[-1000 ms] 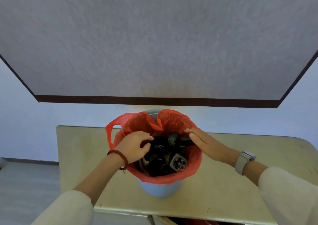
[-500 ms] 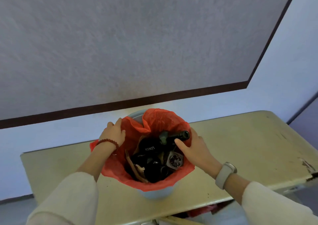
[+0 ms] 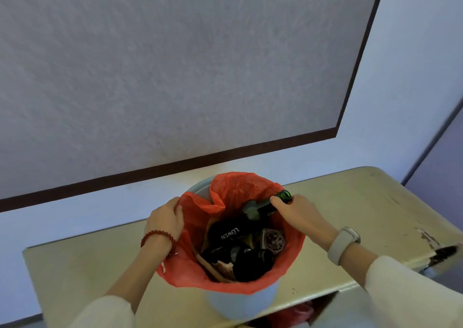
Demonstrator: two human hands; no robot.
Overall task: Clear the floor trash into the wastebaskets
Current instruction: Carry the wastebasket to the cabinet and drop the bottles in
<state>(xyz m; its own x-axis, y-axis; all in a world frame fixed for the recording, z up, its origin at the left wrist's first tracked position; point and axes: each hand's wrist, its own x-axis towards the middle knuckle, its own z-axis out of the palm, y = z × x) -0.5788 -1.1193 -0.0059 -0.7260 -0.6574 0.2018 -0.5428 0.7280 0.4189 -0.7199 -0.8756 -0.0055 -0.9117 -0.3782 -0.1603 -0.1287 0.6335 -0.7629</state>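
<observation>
A pale blue wastebasket (image 3: 241, 302) lined with a red plastic bag (image 3: 233, 189) stands on a yellowish table (image 3: 75, 272). Inside lie dark bottles, one labelled LÖWEN (image 3: 226, 232), a round can end (image 3: 274, 241) and brown scraps. A dark green bottle (image 3: 265, 206) sticks out over the right rim, neck up. My right hand (image 3: 298, 213) grips that bottle's neck. My left hand (image 3: 165, 218) grips the bag's edge at the left rim.
A grey textured wall panel with a dark border (image 3: 175, 163) rises right behind the table. The table's right end (image 3: 431, 240) has chipped paint. Something red (image 3: 298, 312) shows below the table's front edge.
My left hand left the trash inside and took hold of the bag's left rim. My right hand closed on the green bottle's neck. The view swung left and tilted.
</observation>
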